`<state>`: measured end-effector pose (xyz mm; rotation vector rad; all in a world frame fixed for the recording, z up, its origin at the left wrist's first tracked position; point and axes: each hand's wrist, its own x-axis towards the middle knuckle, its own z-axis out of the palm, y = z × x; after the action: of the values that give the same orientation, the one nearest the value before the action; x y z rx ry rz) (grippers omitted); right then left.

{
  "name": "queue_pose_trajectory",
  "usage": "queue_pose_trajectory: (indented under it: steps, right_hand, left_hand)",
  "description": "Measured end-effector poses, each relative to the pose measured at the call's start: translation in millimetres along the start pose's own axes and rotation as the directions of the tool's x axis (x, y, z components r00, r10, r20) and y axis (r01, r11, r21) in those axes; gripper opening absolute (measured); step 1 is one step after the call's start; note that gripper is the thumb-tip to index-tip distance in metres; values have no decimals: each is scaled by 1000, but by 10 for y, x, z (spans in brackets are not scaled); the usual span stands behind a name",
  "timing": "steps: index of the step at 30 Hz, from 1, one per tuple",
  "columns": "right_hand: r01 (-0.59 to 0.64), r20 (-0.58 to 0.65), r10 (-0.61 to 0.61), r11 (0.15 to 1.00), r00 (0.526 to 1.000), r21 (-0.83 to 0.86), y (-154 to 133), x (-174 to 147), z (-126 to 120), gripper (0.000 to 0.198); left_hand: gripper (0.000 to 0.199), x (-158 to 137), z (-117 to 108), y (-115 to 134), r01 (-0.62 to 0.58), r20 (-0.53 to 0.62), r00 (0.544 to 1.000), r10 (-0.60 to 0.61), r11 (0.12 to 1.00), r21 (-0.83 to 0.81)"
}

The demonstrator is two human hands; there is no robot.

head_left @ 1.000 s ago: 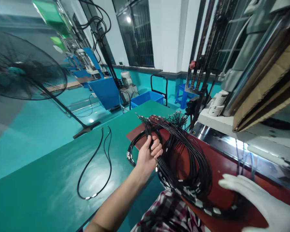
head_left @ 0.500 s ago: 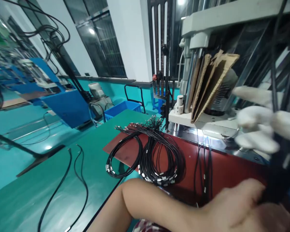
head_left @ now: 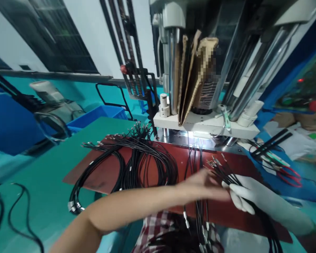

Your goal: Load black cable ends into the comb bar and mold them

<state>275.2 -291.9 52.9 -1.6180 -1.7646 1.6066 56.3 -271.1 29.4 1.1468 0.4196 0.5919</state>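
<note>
The bundle of thin black cables with bare metal tips (head_left: 228,178) is at right of centre, pinched between the thumb and fingers of the white-gloved right hand (head_left: 249,192). The bare left hand (head_left: 202,184) reaches beside it; blur prevents telling its finger state. For good handling, the tips should be kept level and the grip close behind them. Coiled black cables (head_left: 131,175) lie left of centre on the dark red flat board (head_left: 105,174). Half a second earlier, both hands were at the right edge; the bundle's tips now show.
</note>
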Motion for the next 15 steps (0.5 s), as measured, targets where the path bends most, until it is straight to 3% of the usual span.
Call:
queue_pose_trajectory:
  steps: [1, 2, 3, 5, 8, 11, 13, 15]
  right_hand:
    - [-3, 54, 1, 999, 999, 45, 7, 43, 50, 34]
    - [0, 101, -9, 996, 995, 88, -11, 92, 101, 32]
    - [7, 132, -23, 993, 991, 120, -46, 144, 144, 32]
    - [16, 173, -42, 989, 984, 149, -135, 249, 204, 34]
    - [-59, 205, 2, 961, 979, 270, -237, 411, 255, 35]
    - [-206, 240, 96, 847, 966, 490, -261, 581, 317, 34]
    - [-232, 268, 86, 782, 960, 579, -240, 683, 363, 30]
    - [-198, 281, 20, 756, 960, 624, -212, 757, 397, 28]
  left_hand:
    - [58, 61, -215, 45, -37, -85, 996, 35, 999, -17]
    - [59, 114, -390, 84, -95, -233, 969, 86, 995, -25]
    - [62, 163, -521, 114, -118, -311, 945, 100, 992, -41]
    - [64, 268, -655, 138, -86, -290, 955, 56, 992, -92]
    - [67, 445, -643, 75, -23, -140, 990, 6, 993, -116]
    - [71, 543, -628, -6, -11, -89, 996, 3, 996, -85]
    - [68, 515, -730, 12, -50, -105, 993, 52, 999, 21]
    - [52, 435, -937, 96, -116, -203, 961, 188, 940, 322]
